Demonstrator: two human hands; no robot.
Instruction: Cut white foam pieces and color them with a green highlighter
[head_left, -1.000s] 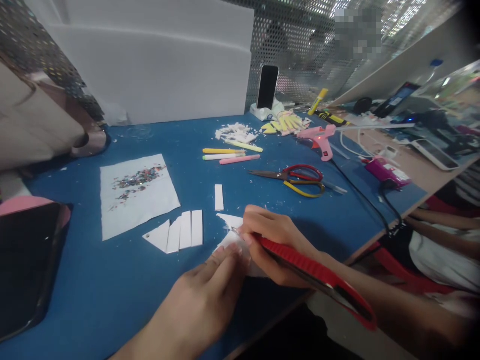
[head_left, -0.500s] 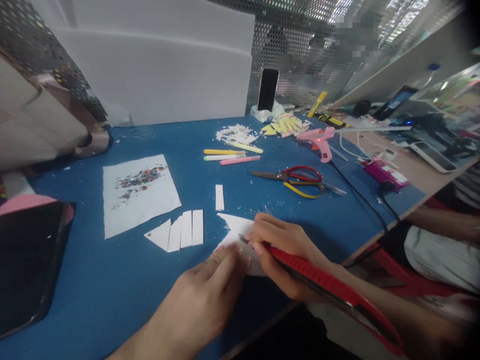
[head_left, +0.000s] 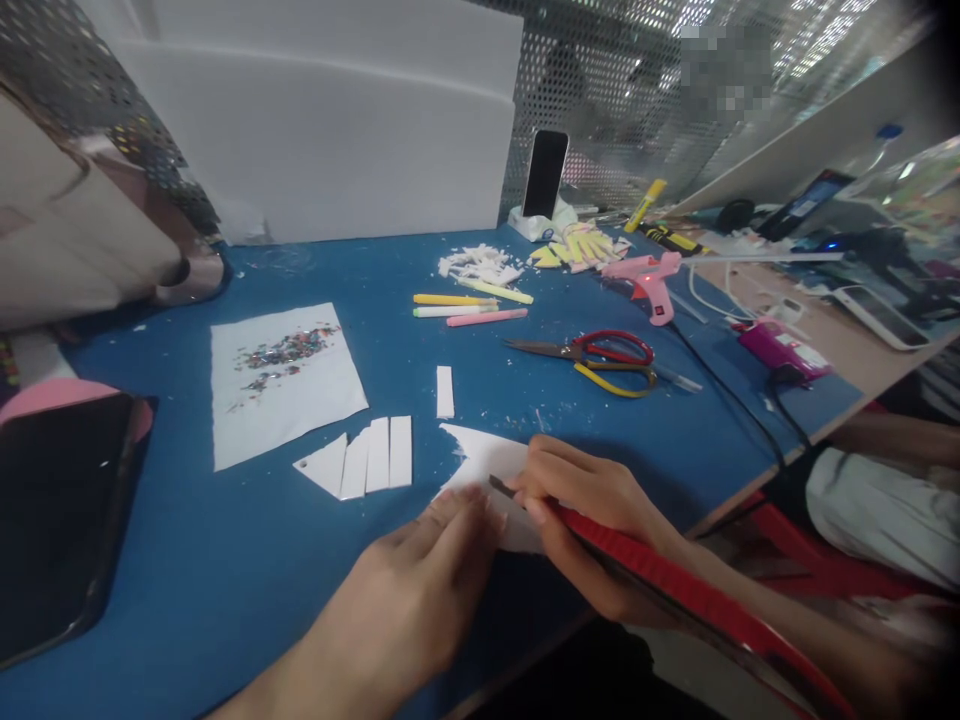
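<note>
My left hand (head_left: 409, 600) lies flat with fingers pressed on a white foam piece (head_left: 484, 460) near the front edge of the blue table (head_left: 225, 560). My right hand (head_left: 592, 510) is closed round a red utility knife (head_left: 675, 590), its blade tip resting on the white piece just beside my left fingertips. Several cut white strips (head_left: 367, 460) lie side by side to the left, and one single strip (head_left: 445, 391) lies apart behind the piece.
A white sheet with coloured bits (head_left: 281, 380) lies left. Red and yellow scissors (head_left: 600, 358), three coloured sticks (head_left: 465, 305), a pink glue gun (head_left: 649, 283), its black cable (head_left: 731, 395), a propped phone (head_left: 544, 175) and a black tablet (head_left: 52, 510) are around. Another person's arm (head_left: 885, 500) is at the right.
My right hand has drawn the knife toward me and to the right along the white piece. My left hand has stayed pressed on it.
</note>
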